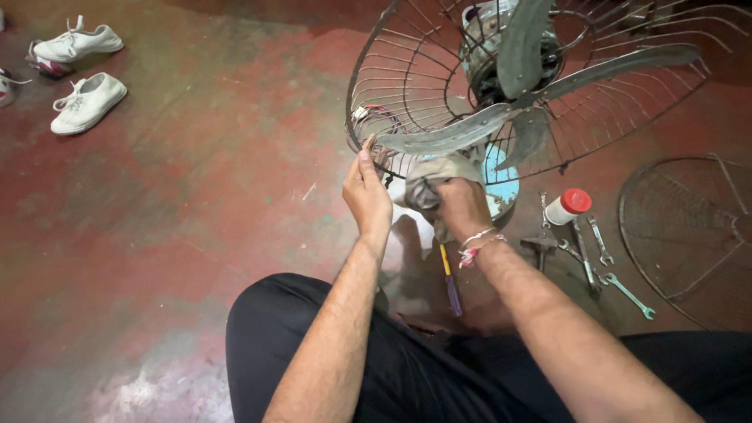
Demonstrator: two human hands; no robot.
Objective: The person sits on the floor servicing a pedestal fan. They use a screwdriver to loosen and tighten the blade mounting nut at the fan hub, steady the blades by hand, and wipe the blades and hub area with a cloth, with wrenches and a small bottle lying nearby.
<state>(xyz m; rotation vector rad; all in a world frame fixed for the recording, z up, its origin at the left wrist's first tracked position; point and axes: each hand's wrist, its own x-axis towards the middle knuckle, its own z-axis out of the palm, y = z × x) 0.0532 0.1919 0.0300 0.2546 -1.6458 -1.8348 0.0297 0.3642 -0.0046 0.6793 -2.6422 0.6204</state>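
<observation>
A big fan [501, 86] lies tipped on the floor [196, 196], right in front of the person's knees. It has dusty grey blades [454, 133] inside a wire cage [392, 86]. The left hand [366, 192] is at the low rim of the cage. Its fingers [365, 153] are curled and pinch the wire there. The right hand [462, 205] is just below the blades. Its fingers are closed around a crumpled grey rag [429, 180], and the rag touches the lowest blade. A bracelet [478, 244] sits on the right wrist.

Behind the right hand is the fan's blue base [501, 184]. A screwdriver [450, 282] lies on the floor between the two arms. To the right stand a white bottle [565, 207] with a red cap and some wrenches [603, 266]. Farther right lies another round wire cage [689, 227], flat on the floor. Far off to the left are white shoes [82, 78].
</observation>
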